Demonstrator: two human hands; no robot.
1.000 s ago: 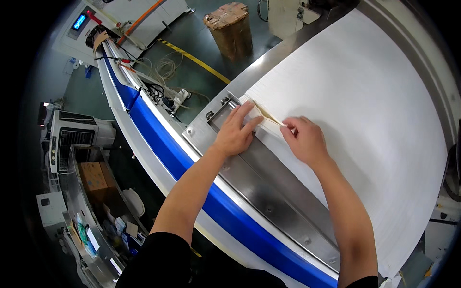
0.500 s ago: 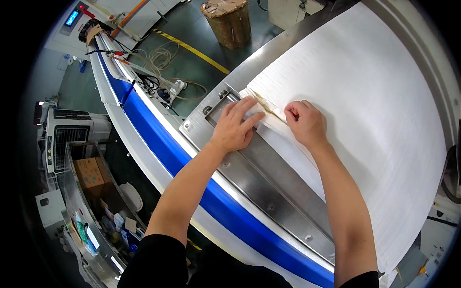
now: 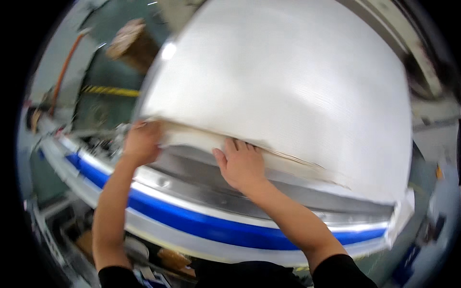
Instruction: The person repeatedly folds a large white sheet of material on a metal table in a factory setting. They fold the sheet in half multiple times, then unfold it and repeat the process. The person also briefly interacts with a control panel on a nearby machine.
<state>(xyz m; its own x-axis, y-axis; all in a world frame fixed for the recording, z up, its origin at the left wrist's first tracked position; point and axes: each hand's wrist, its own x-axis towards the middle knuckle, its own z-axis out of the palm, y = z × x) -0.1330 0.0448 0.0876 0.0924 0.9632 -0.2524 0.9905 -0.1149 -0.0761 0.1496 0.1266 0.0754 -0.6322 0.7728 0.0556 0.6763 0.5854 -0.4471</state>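
Note:
A wide white sheet [image 3: 269, 72], paper or cloth I cannot tell which, spreads over a large curved surface ahead of me. Its near edge forms a creased, off-white folded strip [image 3: 192, 137] along a grey metal plate [image 3: 201, 173]. My left hand [image 3: 144, 141] is closed around the left end of this strip, its fingers partly blurred. Farther right, my right hand [image 3: 242, 163] lies on the strip with the fingers stretched over the fold and the thumb apart. Toward the right, the fold narrows into a thin wrinkled line.
A blue band [image 3: 192, 218] runs along the machine's near side, between me and the metal plate. A brown wrapped cylinder [image 3: 132, 45] stands on the floor at the far left, near a yellow-and-black floor stripe [image 3: 110, 90]. White material [image 3: 401, 218] hangs over the right end.
My view has swung to the right. My right hand has gone from a pinch at the edge to lying outstretched on the fold; my left hand has closed at the strip's left end.

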